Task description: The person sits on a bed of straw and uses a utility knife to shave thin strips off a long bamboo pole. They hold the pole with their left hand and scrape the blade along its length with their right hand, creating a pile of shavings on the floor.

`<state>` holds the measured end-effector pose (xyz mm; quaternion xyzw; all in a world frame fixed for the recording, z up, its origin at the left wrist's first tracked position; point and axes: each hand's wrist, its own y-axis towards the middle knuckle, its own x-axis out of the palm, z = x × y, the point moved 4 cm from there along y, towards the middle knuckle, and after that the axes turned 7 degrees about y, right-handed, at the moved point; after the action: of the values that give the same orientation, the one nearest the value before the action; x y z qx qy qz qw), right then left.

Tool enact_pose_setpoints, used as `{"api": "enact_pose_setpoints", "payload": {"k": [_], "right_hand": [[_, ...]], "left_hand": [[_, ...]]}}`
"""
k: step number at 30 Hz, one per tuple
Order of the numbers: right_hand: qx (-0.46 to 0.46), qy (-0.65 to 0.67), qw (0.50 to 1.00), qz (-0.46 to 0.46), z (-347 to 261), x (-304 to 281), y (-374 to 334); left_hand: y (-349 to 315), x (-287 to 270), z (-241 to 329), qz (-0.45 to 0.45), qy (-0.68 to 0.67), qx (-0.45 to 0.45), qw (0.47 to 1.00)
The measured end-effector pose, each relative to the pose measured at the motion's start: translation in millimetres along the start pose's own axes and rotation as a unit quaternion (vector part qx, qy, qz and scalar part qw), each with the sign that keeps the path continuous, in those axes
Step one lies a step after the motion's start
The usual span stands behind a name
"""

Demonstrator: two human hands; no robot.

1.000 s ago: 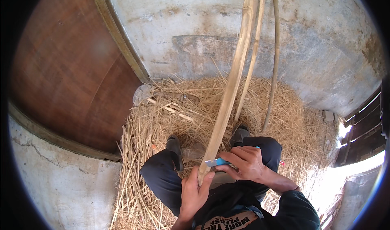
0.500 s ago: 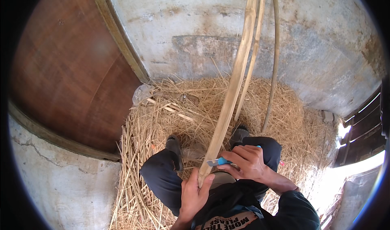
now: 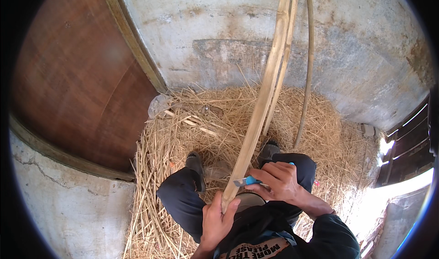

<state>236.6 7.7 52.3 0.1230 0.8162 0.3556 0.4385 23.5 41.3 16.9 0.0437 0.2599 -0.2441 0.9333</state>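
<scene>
Stained concrete wall (image 3: 219,21), straw (image 3: 324,117) heaped at its foot.
Reddish-brown wood panel (image 3: 77,76) at left, edged by wooden battens (image 3: 134,39); dark slatted boards (image 3: 409,154) far right with bright gaps; small grey block (image 3: 367,130) near straw's right edge.

l hand (image 3: 218,224) hid near end of wide wood strip (image 3: 258,117), r hand (image 3: 278,181) covered most of knife's blue handle (image 3: 250,180). l forearm (image 3: 205,250) got cut off at btm edge; shiny bit (image 3: 206,108) in straw (image 3: 320,108) was too sm to id.
</scene>
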Motion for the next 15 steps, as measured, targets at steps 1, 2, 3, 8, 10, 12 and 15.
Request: {"api": "enact_pose_setpoints", "payload": {"k": [1,2,3,8,10,12,15], "right_hand": [[0.0,-0.003,1.0,-0.001,-0.1,-0.1,0.2],[0.0,-0.007,1.0,-0.002,-0.2,-0.2,0.3],[0.0,-0.011,1.0,-0.003,-0.2,-0.5,0.4],[0.122,-0.07,0.987,0.078,39.5,-20.6,-2.1],[0.234,-0.053,0.951,0.193,79.5,-53.7,9.5],[0.234,-0.07,0.953,0.177,99.3,-65.4,7.0],[0.225,-0.08,0.959,0.154,109.5,-69.2,-1.0]], "left_hand": [[-0.2,-0.6,1.3,0.001,-0.001,0.0,1.0],[-0.2,-0.8,2.0,0.001,-0.002,0.0,1.0],[0.0,-0.4,2.3,0.004,-0.005,0.002,1.0],[-12.6,4.3,-0.2,-0.046,-0.005,-0.035,0.998],[-29.4,15.5,-15.8,-0.082,0.009,-0.041,0.996],[-41.3,21.6,-25.3,-0.099,0.008,-0.037,0.994],[-44.7,18.6,-29.4,-0.102,-0.009,-0.058,0.993]]}}
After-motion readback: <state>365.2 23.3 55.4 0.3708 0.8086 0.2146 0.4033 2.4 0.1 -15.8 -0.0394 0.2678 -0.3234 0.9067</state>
